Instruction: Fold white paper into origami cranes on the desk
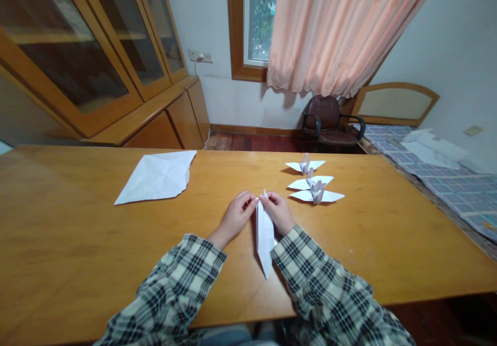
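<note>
A long narrow folded white paper (264,237) lies on the wooden table (77,242), its point toward me. My left hand (236,215) and my right hand (278,212) pinch its far tip between their fingertips, both hands closed on it. My sleeves are checked black and cream. Three finished white paper cranes (312,183) sit in a short row just right of my right hand.
A creased, unfolded white paper sheet (157,176) lies on the table to the far left. Behind the table stand a wooden glass-door cabinet (97,61), a dark office chair (330,121) under a pink curtain, and a bed (438,170) at the right.
</note>
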`<state>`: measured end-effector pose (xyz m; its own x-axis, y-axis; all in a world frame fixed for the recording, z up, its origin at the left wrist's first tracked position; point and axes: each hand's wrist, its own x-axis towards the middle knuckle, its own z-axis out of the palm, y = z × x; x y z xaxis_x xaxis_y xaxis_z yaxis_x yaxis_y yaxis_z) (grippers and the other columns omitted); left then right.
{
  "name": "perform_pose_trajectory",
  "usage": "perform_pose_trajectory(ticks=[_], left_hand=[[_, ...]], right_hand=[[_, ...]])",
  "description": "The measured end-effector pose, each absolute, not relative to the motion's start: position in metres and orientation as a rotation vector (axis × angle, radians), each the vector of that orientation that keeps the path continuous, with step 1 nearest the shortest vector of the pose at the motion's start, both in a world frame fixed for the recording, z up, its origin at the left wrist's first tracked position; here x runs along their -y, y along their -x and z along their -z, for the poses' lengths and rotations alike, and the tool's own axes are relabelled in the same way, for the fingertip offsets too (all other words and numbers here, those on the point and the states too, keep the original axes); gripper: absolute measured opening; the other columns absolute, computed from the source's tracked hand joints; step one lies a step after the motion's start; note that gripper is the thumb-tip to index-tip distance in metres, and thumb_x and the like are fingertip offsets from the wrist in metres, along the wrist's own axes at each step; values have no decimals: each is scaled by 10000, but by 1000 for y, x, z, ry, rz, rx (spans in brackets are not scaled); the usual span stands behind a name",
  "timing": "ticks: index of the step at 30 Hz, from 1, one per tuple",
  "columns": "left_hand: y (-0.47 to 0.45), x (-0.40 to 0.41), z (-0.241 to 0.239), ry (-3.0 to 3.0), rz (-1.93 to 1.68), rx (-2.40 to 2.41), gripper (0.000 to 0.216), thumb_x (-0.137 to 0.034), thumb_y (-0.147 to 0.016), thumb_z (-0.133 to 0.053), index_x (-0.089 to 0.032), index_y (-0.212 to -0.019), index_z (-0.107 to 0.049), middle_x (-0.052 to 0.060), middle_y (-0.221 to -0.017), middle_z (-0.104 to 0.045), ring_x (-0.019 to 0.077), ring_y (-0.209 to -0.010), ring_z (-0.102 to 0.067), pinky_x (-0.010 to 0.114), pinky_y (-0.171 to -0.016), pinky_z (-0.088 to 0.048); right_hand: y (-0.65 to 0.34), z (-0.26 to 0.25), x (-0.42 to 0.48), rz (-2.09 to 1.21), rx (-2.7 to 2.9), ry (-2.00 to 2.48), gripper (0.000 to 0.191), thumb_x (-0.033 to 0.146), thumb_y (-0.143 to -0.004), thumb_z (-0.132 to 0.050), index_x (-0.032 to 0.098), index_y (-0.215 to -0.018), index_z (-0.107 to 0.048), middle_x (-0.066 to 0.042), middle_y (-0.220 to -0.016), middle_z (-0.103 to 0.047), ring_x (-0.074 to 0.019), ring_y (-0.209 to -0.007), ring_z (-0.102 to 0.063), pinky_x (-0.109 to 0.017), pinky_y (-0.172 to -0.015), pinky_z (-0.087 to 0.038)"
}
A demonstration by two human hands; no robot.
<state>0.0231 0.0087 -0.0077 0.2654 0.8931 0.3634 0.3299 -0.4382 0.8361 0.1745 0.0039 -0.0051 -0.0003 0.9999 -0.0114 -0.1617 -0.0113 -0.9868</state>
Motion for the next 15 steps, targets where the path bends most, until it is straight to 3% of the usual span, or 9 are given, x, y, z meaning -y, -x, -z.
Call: perform_pose_trajectory(ticks=[10,15], left_hand=[[-25,-8,7,-1916,-1026,-1053,369,-429,-970,-441,-192,-708,-548,12,-725,-558,165,-721,-533,287,-691,-428],[-25,-7,8,-1926,-1020,-1067,307,-389,-945,-497,-189,-726,-578,18,-741,-587,165,-724,-547,287,-692,-432]], right_hand=[[-174,5,-4,-1248,1108,1111,373,519,-679,-744,194,-633,-567,40,-598,-526,-114,-593,-453,-260,-588,-373],[-174,4,-3,-1295,1070,1101,385,535,-679,-756,189,-661,-587,39,-614,-542,-112,-591,-461,-259,-589,-376]])
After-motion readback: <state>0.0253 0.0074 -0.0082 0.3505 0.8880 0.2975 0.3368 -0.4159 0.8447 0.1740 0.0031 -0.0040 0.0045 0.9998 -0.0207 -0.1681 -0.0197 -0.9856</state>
